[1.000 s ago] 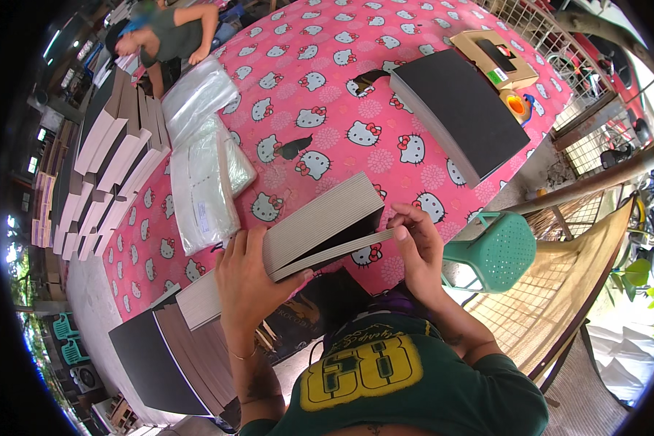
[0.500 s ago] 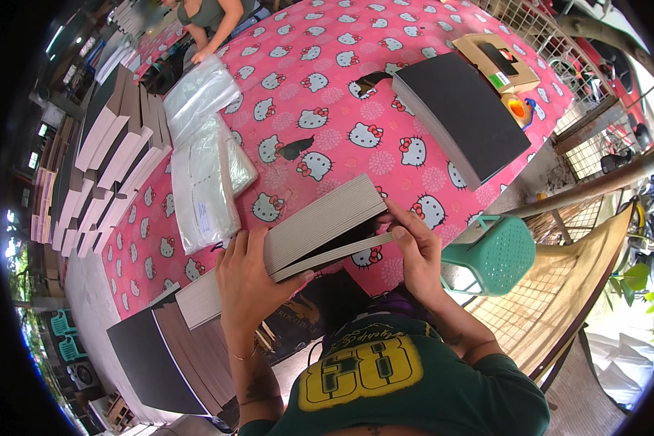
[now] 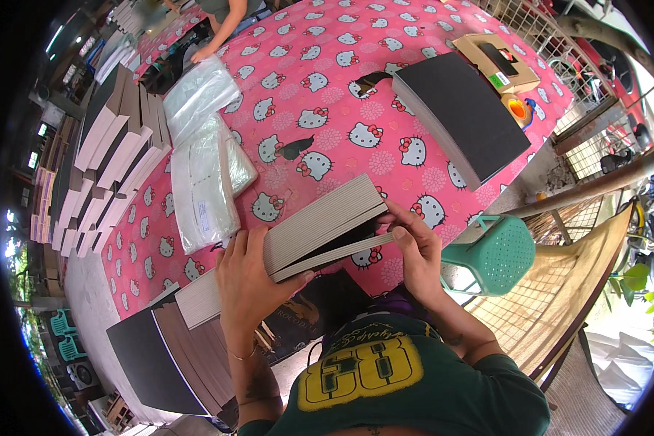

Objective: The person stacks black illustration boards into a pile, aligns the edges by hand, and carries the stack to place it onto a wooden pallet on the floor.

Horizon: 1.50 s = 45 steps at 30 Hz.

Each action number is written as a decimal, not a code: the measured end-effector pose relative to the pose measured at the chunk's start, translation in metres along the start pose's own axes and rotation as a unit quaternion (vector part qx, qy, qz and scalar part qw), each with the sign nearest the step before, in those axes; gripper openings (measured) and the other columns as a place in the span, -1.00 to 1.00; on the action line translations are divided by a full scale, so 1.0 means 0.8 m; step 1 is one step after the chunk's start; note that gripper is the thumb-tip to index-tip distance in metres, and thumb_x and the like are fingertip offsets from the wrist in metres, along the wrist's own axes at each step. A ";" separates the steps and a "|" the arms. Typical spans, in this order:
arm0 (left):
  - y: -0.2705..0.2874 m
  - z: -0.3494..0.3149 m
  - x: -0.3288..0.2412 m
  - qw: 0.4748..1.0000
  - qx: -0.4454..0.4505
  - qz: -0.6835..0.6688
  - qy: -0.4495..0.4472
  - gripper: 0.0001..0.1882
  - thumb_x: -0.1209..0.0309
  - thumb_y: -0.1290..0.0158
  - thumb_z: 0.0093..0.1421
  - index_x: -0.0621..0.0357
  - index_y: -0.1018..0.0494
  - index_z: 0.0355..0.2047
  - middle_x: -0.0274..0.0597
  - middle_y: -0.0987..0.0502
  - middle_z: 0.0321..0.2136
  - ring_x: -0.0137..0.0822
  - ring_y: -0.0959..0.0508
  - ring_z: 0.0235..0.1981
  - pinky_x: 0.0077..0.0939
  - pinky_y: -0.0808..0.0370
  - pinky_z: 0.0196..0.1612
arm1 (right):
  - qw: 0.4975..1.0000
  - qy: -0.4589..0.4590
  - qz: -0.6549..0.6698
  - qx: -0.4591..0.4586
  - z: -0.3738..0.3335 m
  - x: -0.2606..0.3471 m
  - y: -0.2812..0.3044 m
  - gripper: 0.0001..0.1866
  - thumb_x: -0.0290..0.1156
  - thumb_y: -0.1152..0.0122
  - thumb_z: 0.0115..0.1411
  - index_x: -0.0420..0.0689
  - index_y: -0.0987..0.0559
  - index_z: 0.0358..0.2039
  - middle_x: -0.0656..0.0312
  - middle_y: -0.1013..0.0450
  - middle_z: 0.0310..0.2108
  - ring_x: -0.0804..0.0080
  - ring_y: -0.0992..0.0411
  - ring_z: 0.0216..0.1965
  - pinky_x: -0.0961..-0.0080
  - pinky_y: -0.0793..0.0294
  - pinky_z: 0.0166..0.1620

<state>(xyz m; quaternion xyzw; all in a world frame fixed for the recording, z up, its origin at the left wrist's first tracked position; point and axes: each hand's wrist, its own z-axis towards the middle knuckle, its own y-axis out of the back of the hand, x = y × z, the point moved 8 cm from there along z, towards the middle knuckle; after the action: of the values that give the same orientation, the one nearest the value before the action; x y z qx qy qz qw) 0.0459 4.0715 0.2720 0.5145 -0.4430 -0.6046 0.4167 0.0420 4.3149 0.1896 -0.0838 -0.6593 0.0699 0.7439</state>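
Note:
A thick stack of board sheets with pale ribbed edges (image 3: 320,224) tilts over the near side of the table. Around its left end is my left hand (image 3: 243,276), its thumb resting along the lower sheets. My right hand (image 3: 416,251) closes on the right end, thumb and fingers at the edges of the sheets. Between the thicker upper part and a few lower sheets, a wedge-shaped gap opens to the right, showing a dark face inside. Clear plastic sleeves (image 3: 200,185) lie on the table beyond my left hand.
Black-topped board stacks stand at the right (image 3: 465,116), lower left (image 3: 152,363) and far left (image 3: 112,120). Pink patterned cloth (image 3: 334,102) covers the table. Beyond lie a cardboard box (image 3: 527,69) and tape roll (image 3: 517,109). A green stool (image 3: 498,254) stands right; a co-worker's arm (image 3: 225,33) is far off.
My hands and the board stack have stayed almost still. The co-worker at the far side has shifted a little to the right.

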 end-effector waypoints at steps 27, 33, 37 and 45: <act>0.006 -0.001 -0.003 0.999 -0.043 0.003 -0.029 -0.22 -0.01 -0.47 -0.29 0.16 -0.43 -0.13 -0.07 -0.50 -0.32 0.02 -0.56 -0.28 -0.12 -0.46 -0.24 | 0.998 0.028 0.038 -0.046 0.009 -0.004 -0.004 -0.70 -0.52 -0.02 0.31 -0.25 -0.50 0.03 0.24 -0.39 -0.20 0.57 -0.29 -0.24 0.60 -0.32 -0.18; 0.006 0.000 -0.003 0.999 -0.041 -0.003 -0.027 -0.20 -0.01 -0.47 -0.30 0.16 -0.43 -0.12 -0.06 -0.49 -0.33 0.01 -0.55 -0.28 -0.13 -0.44 -0.24 | 0.993 0.044 -0.110 -0.001 0.011 0.013 -0.007 -0.53 -0.53 0.08 0.31 -0.24 -0.46 0.23 0.19 -0.44 -0.16 0.55 -0.31 -0.24 0.59 -0.33 -0.19; 0.007 0.001 -0.004 0.999 -0.043 -0.003 -0.029 -0.20 -0.01 -0.47 -0.29 0.16 -0.43 -0.11 -0.07 -0.49 -0.33 0.00 -0.55 -0.28 -0.15 -0.44 -0.23 | 0.993 0.066 -0.098 0.003 0.014 0.011 -0.007 -0.53 -0.52 0.08 0.30 -0.25 -0.48 0.20 0.16 -0.45 -0.13 0.51 -0.34 -0.21 0.58 -0.35 -0.16; 0.007 0.000 -0.004 0.999 -0.044 -0.004 -0.030 -0.20 -0.02 -0.48 -0.29 0.16 -0.42 -0.12 -0.09 -0.49 -0.34 -0.02 -0.55 -0.29 -0.15 -0.43 -0.24 | 0.998 0.040 -0.047 0.005 0.012 0.004 -0.008 -0.53 -0.50 0.09 0.31 -0.30 -0.44 0.22 0.14 -0.44 -0.10 0.51 -0.36 -0.14 0.58 -0.37 -0.10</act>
<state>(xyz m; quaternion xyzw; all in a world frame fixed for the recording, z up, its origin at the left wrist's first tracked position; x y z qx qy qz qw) 0.0463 4.0731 0.2779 0.4793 -0.4261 -0.6403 0.4228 0.0331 4.3096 0.1954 -0.0514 -0.6321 0.0352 0.7724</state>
